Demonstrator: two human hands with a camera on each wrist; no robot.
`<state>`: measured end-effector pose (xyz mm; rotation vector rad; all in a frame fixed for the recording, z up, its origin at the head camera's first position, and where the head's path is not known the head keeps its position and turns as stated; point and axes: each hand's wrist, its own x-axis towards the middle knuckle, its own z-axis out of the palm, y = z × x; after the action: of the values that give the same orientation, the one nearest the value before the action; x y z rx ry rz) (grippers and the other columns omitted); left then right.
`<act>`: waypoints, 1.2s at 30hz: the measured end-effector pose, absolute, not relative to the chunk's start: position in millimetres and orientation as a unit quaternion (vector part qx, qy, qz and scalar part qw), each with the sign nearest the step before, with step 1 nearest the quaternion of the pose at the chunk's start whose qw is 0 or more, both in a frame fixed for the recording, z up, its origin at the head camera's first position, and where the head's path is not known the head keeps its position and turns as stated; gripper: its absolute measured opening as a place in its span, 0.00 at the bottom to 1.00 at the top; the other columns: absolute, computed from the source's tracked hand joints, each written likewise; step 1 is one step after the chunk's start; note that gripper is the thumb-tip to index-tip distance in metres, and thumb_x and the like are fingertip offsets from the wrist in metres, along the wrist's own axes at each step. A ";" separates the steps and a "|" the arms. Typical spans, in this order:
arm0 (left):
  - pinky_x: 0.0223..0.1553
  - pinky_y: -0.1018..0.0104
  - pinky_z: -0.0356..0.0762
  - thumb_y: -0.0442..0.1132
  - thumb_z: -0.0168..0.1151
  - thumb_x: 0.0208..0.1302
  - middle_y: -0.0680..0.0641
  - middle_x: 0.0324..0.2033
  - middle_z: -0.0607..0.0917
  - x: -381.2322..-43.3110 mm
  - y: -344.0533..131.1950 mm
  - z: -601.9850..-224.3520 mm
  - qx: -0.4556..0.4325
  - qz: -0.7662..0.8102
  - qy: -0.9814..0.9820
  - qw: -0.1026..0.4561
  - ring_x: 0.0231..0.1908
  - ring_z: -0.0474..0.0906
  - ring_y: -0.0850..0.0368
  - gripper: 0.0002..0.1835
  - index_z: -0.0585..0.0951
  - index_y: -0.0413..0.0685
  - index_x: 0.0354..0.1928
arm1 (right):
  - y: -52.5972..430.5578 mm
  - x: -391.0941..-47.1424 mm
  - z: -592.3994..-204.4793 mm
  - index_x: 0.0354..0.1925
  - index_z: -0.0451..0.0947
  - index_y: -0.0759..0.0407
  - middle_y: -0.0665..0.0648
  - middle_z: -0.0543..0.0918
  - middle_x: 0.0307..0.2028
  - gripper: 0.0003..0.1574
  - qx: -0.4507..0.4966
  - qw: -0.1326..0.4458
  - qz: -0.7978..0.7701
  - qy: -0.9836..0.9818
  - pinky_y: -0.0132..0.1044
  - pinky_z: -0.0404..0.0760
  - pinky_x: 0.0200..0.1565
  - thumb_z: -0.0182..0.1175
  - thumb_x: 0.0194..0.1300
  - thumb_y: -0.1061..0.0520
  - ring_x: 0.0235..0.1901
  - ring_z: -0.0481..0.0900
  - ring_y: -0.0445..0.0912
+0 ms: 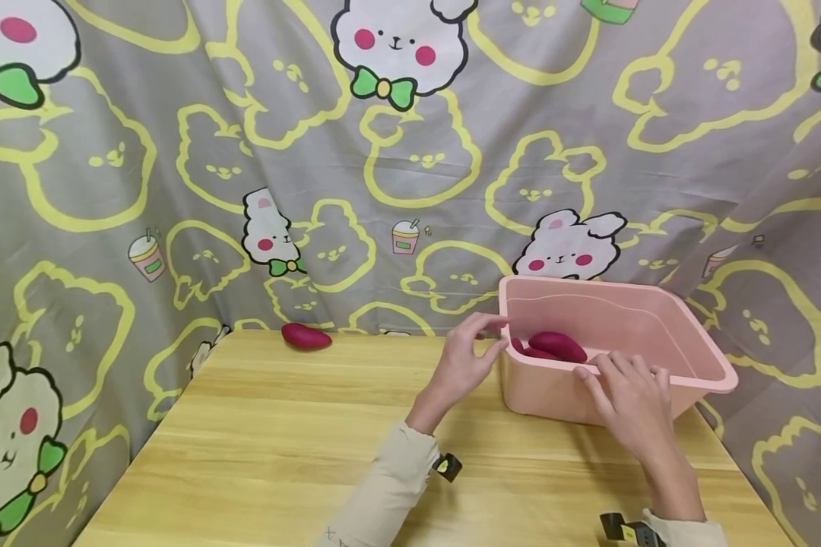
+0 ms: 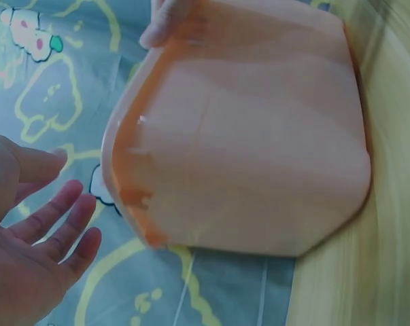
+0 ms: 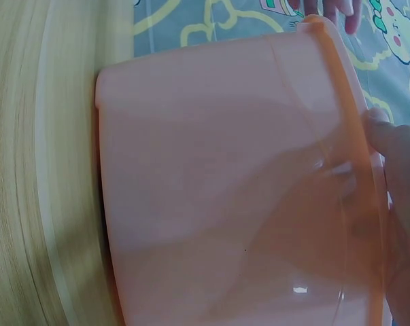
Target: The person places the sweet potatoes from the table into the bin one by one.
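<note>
A pink plastic bin [image 1: 561, 391] stands at the right of the table. My right hand [image 1: 632, 403] grips its near rim, thumb on the outside and fingers over the edge; the right wrist view shows the thumb [image 3: 388, 136] against the rim. Beside the bin's left corner is my left hand [image 1: 461, 361], empty, its fingers loosely spread. In the left wrist view those fingers [image 2: 55, 224] are apart from the rim. Inside the bin lie purple sweet potatoes [image 1: 557, 346], partly hidden by the near wall. Another purple sweet potato [image 1: 305, 336] lies at the table's back left.
The wooden table [image 1: 280, 441] reaches back to a grey curtain [image 1: 328, 175] printed with yellow outlines and white rabbits. The curtain also hangs along the left and right sides. The bin stands close to the table's right edge.
</note>
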<state>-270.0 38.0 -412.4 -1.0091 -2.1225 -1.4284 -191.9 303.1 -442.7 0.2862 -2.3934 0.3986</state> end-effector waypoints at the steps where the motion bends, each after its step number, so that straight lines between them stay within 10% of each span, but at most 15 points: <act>1: 0.51 0.59 0.82 0.30 0.68 0.67 0.42 0.47 0.85 -270.3 34.8 -414.2 -0.359 -0.511 -0.756 0.194 0.48 0.83 0.48 0.16 0.83 0.39 0.56 | 303.3 -191.8 -443.1 0.41 0.79 0.55 0.58 0.79 0.37 0.13 0.110 0.342 0.153 -0.921 0.61 0.59 0.43 0.63 0.72 0.46 0.43 0.73 0.60; 36: 0.48 0.54 0.78 0.29 0.69 0.65 0.44 0.49 0.85 -287.9 -85.1 -430.2 -0.296 -0.468 -0.781 0.290 0.49 0.81 0.44 0.18 0.83 0.42 0.56 | 302.3 -191.1 -443.6 0.42 0.80 0.54 0.58 0.81 0.39 0.13 0.111 0.341 0.157 -0.920 0.59 0.59 0.44 0.64 0.71 0.46 0.46 0.73 0.60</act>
<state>-287.9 -85.1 -430.2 -0.7905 -2.0825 -1.2473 -191.1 302.3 -443.6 0.2896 -2.3940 0.4092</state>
